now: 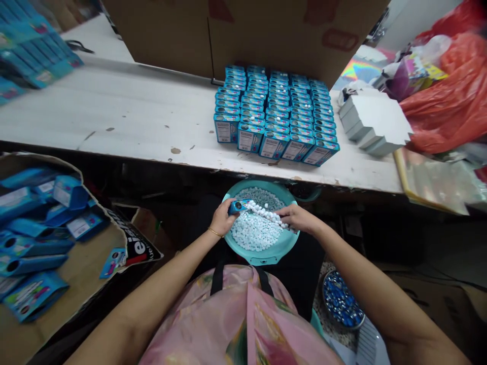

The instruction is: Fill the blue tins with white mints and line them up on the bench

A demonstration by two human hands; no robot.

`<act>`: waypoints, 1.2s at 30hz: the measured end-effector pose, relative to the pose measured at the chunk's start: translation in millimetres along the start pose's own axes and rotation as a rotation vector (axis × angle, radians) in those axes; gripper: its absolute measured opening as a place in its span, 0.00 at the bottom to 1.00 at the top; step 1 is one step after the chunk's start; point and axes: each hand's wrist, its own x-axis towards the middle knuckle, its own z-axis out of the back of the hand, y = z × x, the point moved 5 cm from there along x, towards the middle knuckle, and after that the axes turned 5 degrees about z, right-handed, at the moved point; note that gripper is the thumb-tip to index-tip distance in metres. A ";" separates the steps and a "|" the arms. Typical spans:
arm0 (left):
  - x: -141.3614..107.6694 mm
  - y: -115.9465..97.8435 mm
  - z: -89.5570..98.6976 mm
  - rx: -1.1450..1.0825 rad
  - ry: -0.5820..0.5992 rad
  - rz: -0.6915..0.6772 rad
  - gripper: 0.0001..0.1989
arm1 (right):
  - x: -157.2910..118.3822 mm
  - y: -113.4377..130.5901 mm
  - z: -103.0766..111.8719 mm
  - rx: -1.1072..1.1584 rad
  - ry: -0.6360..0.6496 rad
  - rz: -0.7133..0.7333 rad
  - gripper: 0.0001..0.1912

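Over the teal plastic basin [262,258], a blue tube pack [236,206] is gripped tight in the left hand [223,218], and a row of white pellets [265,213] running from its end is pinched by the right hand [299,218], fingers held narrow, with a loose heap of pellets [254,232] sitting in the basin right under them. Past the basin, teal boxes [276,115] are stood up in neat rows on a white table [114,111]. Down to the right of the basin a bowl of blue pieces [340,300] is seen, and off to its left blue packs [38,238] are piled on a cardboard sheet [91,248].
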 end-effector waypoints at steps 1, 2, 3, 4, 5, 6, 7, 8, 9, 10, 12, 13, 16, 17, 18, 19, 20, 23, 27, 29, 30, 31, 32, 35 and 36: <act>-0.3 -1.6 -3.7 0.010 0.012 -0.020 0.21 | 0.5 10.0 3.0 -0.039 0.017 0.007 0.18; -0.5 -3.3 -6.7 0.020 0.019 -0.037 0.21 | 2.0 19.9 4.6 -0.087 0.042 0.024 0.17; -0.6 -5.0 -9.1 0.030 0.025 -0.051 0.21 | 4.2 29.4 5.5 -0.143 0.063 0.044 0.16; -0.7 -6.6 -11.0 0.042 0.030 -0.064 0.21 | 6.8 37.9 6.3 -0.202 0.071 0.051 0.15; -0.7 -7.9 -12.3 0.055 0.035 -0.075 0.21 | 9.7 45.8 7.0 -0.264 0.070 0.051 0.15; -0.8 -8.9 -13.3 0.067 0.038 -0.084 0.21 | 12.7 53.2 7.4 -0.327 0.067 0.046 0.14; -0.8 -9.7 -14.1 0.081 0.043 -0.094 0.21 | 15.5 60.2 7.5 -0.390 0.064 0.036 0.14; -0.8 -10.1 -14.8 0.093 0.049 -0.105 0.21 | 18.0 66.8 7.1 -0.452 0.064 0.027 0.14; -0.9 -10.2 -15.5 0.105 0.054 -0.114 0.21 | 20.3 73.4 6.1 -0.516 0.065 0.027 0.14; -0.8 -10.0 -16.2 0.116 0.059 -0.120 0.21 | 22.2 79.9 4.9 -0.584 0.063 0.038 0.14; -0.3 -8.7 -17.7 0.130 0.068 -0.120 0.21 | 24.5 91.6 1.7 -0.722 0.048 0.084 0.14; 0.1 -7.7 -18.3 0.132 0.071 -0.116 0.21 | 24.6 96.2 0.0 -0.782 0.037 0.108 0.13; 1.9 -5.1 -20.3 0.120 0.071 -0.110 0.21 | 20.2 103.5 -4.3 -0.867 0.021 0.150 0.12; 2.6 -4.6 -21.2 0.112 0.072 -0.113 0.21 | 17.3 104.0 -4.9 -0.860 0.022 0.156 0.12; 3.2 -4.3 -22.3 0.103 0.077 -0.119 0.21 | 13.7 103.7 -4.6 -0.841 0.024 0.160 0.12; 3.7 -4.2 -23.4 0.093 0.082 -0.126 0.21 | 9.6 102.3 -3.1 -0.817 0.023 0.160 0.13; 4.2 -4.3 -24.1 0.081 0.085 -0.130 0.21 | 5.1 99.3 -0.6 -0.791 0.023 0.158 0.12; 5.1 -4.6 -20.3 0.029 0.055 -0.105 0.20 | -8.3 78.9 11.3 -0.686 -0.009 0.187 0.12; 3.7 -3.2 0.8 -0.041 -0.068 0.017 0.21 | -6.9 17.1 19.5 -0.499 -0.185 0.158 0.17; 1.9 -2.4 12.2 -0.069 -0.118 0.069 0.22 | 7.9 -21.2 3.2 -0.537 -0.229 0.033 0.17; 1.0 -1.9 16.7 -0.084 -0.134 0.088 0.22 | 17.5 -37.3 -11.1 -0.601 -0.226 -0.028 0.17; 0.1 -1.3 20.2 -0.098 -0.147 0.101 0.22 | 27.3 -50.6 -27.8 -0.679 -0.219 -0.089 0.18; -0.8 -0.6 22.8 -0.110 -0.156 0.108 0.21 | 36.8 -60.3 -46.3 -0.739 -0.199 -0.122 0.18; -2.6 1.6 26.3 -0.121 -0.170 0.109 0.21 | 57.6 -73.5 -95.7 -0.760 -0.141 -0.099 0.19; -3.0 2.6 26.7 -0.120 -0.172 0.110 0.21 | 61.4 -75.7 -106.2 -0.739 -0.120 -0.075 0.19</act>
